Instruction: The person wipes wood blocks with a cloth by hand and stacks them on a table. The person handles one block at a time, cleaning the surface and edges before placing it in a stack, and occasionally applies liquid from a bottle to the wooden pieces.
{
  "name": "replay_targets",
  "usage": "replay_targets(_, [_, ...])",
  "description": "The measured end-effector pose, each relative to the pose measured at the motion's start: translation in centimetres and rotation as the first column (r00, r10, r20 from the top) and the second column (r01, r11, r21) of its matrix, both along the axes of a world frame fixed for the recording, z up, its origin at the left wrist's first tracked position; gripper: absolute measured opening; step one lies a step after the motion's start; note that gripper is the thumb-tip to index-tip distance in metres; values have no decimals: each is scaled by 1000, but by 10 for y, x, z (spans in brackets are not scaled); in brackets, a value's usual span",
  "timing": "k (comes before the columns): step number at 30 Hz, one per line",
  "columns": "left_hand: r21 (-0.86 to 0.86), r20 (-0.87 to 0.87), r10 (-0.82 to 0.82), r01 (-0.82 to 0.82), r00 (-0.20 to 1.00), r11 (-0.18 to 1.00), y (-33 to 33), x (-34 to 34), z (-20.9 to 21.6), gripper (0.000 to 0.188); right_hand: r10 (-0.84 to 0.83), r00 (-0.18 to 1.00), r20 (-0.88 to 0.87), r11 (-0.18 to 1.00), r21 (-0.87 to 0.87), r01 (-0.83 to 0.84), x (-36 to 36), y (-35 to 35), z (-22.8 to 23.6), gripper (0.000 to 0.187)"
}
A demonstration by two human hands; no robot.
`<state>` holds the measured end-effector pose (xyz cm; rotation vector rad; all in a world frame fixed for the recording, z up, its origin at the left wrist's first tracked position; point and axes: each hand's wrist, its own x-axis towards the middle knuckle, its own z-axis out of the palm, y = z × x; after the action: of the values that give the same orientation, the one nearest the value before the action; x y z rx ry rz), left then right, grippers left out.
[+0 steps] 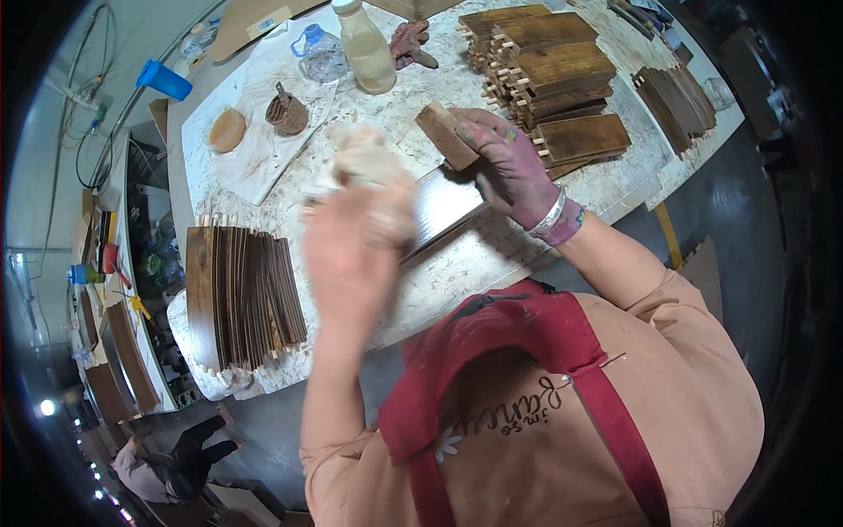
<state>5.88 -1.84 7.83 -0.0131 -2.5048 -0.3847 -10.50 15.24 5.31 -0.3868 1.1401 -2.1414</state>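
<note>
My left hand (356, 250) is smeared by motion and holds a crumpled whitish rag (356, 167) over the middle of the table. Below and beside it lies a dark wooden board (443, 211) with a glossy top, partly covered by my left hand. On my right hand (518, 167) is a purple, stained glove. Its fingers are closed round a rough brown block (446, 136), held tilted just above the board's far end. Whether this hand also touches the board, I cannot tell.
Dark boards with pale dowels stand in a row (241, 294) at left; more lie in a stack (562, 66) at far right and a bundle (674, 105) beyond. A brown pot (286, 114), bottle (364, 48), jug (320, 54) and glove (411, 44) stand or lie behind. A person (162, 465) is at lower left.
</note>
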Motion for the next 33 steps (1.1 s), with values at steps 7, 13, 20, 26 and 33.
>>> replay_targets(7, [661,270,115,-271,956,700,-15,73,-52,28,34,967,-253,969,247,31,10,-3,13,46])
replay_targets(13, [575,218,213,-302,952,760,-38,36,-12,35,285,680,-676,897,439,60,26,3,35,51])
replay_targets(20, [393,492,-16,-205,871,896,-25,-15,-21,41,308,-238,-921,951,298,76,69,-4,10,37])
replay_targets(26, [328,459,-47,-120,887,937,-26,-14,-23,35,454,-122,-882,875,416,248,66,13,10,31])
replay_targets(33, [408,453,-11,-197,891,892,-34,-20,-5,33,380,300,-875,824,468,319,37,65,47,34])
